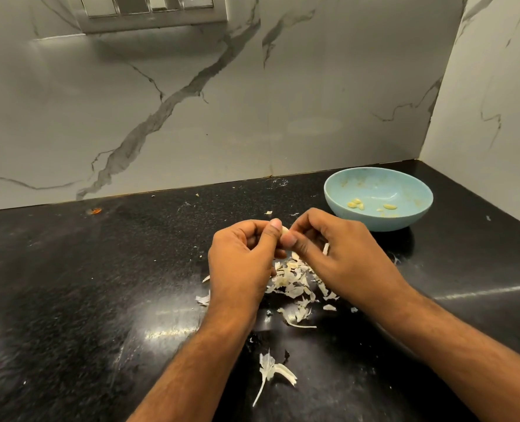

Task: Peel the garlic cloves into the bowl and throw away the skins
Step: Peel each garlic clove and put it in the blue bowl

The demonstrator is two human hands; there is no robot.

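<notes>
We hold one garlic clove (284, 230) between our two hands, above the black counter (100, 284) and clear of it. Our left hand (243, 257) curls its fingers in and sets its thumb against the clove from the left; our right hand (325, 254) pinches it from the right with thumb and forefinger, the other fingers folded under. Only a pale sliver of the clove shows between the two thumbs, so we cannot tell which way its long axis runs, nor how much skin is on it.

What the coming move turns on, we judge, is the bowl (341, 193): it lies beyond and to the right of the clove, near our right hand and well apart from the left. So the right hand is the one to carry the peeled clove across. A few peeled cloves (356, 204) lie in the bottom of the bowl.

Directly under our hands a heap of skins (292, 281) lies loose on the counter, with a longer papery strip (271, 371) nearer to us, between our forearms. None of this has been thrown away yet.

The counter is dark, speckled and glossy, with bright glare patches. Behind it stands a grey-veined marble wall (191, 117), meeting a second wall at a corner on the right; a switch plate (149, 10) sits high on the left
</notes>
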